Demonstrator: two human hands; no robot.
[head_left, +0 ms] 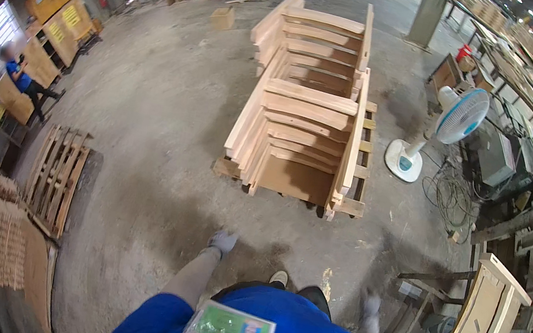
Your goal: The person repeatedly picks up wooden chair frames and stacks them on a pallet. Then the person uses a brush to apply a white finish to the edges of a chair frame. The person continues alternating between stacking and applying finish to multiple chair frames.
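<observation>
- Hands first, since that's what I'm watching from my end: the left hand (223, 240) is out ahead of the body, fingers looking loosely spread, nothing in it that I can see.
- Right hand (370, 304) is blurry on my feed, off to the other side, so I honestly can't tell if it's wide or narrow.
- Stacked wooden frames (308, 111) are straight ahead, past both hands and touching neither. Left hand roughly lines up with the stack's left side; the right one sits a bit outside its right side.
- They're on a wooden pallet (227, 169), with a brown sheet (296, 179) showing low between the sides at the near end.
- Nearest to the right hand I've got a dark stand (436, 274), and past that a curved wooden panel (481, 326).
- Further ahead on the right, a floor fan (462, 115) stands near loose cables (453, 199).
- Way over left: a second pallet (56, 176) and a person in blue (24, 77), well apart from everything above.
</observation>
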